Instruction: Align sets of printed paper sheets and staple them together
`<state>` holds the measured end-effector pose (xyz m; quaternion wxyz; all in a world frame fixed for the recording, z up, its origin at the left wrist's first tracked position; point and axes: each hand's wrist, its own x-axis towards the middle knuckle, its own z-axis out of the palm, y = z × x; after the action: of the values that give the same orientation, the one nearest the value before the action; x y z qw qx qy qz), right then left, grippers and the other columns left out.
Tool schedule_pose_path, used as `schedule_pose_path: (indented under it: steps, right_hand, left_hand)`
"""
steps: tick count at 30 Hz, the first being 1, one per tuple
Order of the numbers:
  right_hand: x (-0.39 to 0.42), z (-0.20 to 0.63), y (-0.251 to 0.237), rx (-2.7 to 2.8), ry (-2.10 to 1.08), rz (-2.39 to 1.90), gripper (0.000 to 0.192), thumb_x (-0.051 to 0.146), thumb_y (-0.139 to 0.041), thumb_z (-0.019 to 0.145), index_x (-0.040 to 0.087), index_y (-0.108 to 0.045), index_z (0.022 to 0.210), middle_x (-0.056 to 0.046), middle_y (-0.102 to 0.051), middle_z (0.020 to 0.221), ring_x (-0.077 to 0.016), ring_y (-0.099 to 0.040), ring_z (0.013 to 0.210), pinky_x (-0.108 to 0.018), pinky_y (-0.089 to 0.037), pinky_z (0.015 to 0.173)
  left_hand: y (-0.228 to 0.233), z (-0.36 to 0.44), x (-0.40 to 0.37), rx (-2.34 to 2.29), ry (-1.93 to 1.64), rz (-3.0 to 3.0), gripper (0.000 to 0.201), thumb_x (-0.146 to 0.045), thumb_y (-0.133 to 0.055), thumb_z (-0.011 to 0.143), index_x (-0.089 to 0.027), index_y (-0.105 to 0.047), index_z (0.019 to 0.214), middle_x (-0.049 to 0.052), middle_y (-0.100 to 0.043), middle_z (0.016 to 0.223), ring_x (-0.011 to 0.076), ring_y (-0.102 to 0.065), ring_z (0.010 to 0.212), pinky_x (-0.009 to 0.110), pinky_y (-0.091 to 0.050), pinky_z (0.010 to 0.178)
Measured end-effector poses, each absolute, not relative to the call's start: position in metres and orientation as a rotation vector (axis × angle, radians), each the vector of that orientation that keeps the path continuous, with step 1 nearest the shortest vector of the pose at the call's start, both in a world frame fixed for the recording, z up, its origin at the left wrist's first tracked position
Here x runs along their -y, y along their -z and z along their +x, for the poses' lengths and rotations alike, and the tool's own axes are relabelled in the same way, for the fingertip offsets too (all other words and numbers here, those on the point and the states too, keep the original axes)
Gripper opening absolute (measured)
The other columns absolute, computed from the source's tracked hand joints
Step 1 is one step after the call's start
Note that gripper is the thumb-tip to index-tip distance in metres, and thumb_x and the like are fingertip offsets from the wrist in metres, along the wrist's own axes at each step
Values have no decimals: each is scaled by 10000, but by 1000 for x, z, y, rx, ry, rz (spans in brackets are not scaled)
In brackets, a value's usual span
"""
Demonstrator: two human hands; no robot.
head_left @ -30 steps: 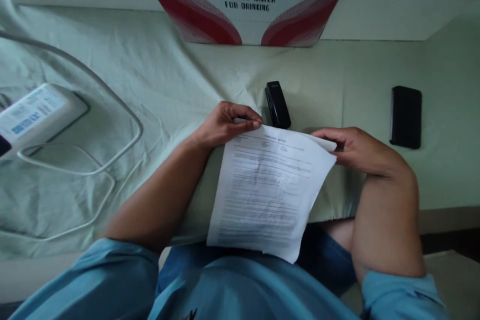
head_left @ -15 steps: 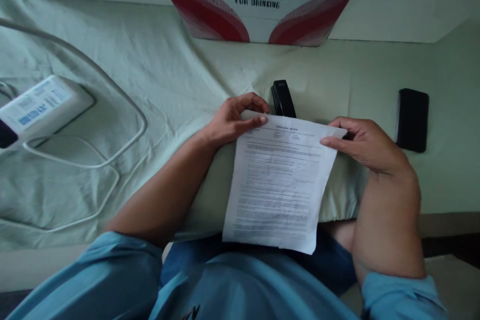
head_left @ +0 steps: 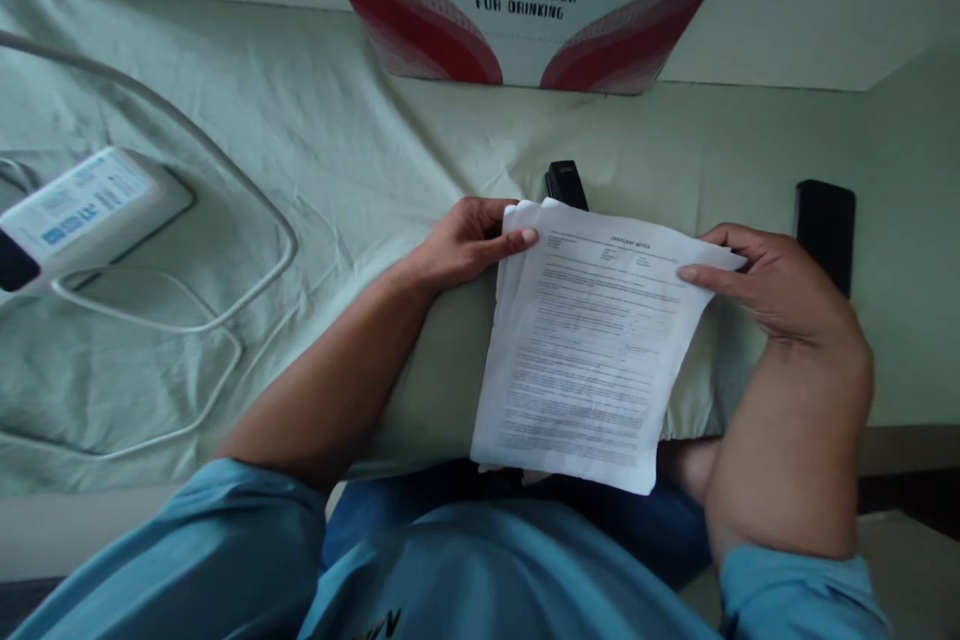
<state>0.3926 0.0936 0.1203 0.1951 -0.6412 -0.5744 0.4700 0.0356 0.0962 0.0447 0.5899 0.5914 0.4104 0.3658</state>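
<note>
Several printed paper sheets [head_left: 577, 350] hang between my two hands over the front edge of the cloth-covered surface. They are fanned at the top left, where the edges of the rear sheets show. My left hand [head_left: 480, 235] pinches the upper left corner, thumb in front and fingers behind. At the upper right corner, my right hand [head_left: 765, 270] pinches the sheets the same way. Behind their top edge lies a black stapler [head_left: 567, 184], its lower part hidden by the paper.
A carton [head_left: 517, 30] with red print stands at the back. To the right lies a black phone [head_left: 826, 230], partly behind my right hand. On the left are a white box-shaped device [head_left: 97, 210] and a looping white cable [head_left: 262, 205] on the pale green cloth [head_left: 300, 100].
The sheets have shifted right and slightly up, and they have spread into a fan at the left edge. My right hand has moved right, now covering part of the phone.
</note>
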Motion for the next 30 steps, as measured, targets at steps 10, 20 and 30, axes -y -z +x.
schedule_pose_path:
  steps: [10, 20, 30]
  right_hand:
    - [-94, 405, -123, 1482, -1088, -1974, 169, 258, -881, 793, 236, -905, 958, -39, -800, 841, -155, -640, 742, -335, -549, 788]
    - [-80, 452, -151, 1640, -1102, -1942, 162, 358, -990, 677, 328, -910, 815, -100, -844, 943, -246, -748, 888, -437, -572, 902]
    - [-84, 435, -155, 1787, -1187, -1769, 451, 710, -1039, 547, 310, -869, 668, -95, -769, 733, -226, -687, 696, -418, -536, 696]
  left_hand:
    - [-41, 37, -99, -1004, -886, 1417, 661, -820, -840, 826, -198, -648, 708, 12, -640, 651, 140, -596, 598, 269, -451, 516]
    - [-43, 36, -96, -1069, -884, 1438, 702, -863, -616, 983, -236, -536, 677, -20, -437, 527, 119, -447, 482, 281, -371, 437]
    - [-46, 39, -98, -1025, -918, 1447, 677, -849, -633, 984, -239, -532, 708, -34, -391, 540, 115, -402, 496, 290, -321, 454]
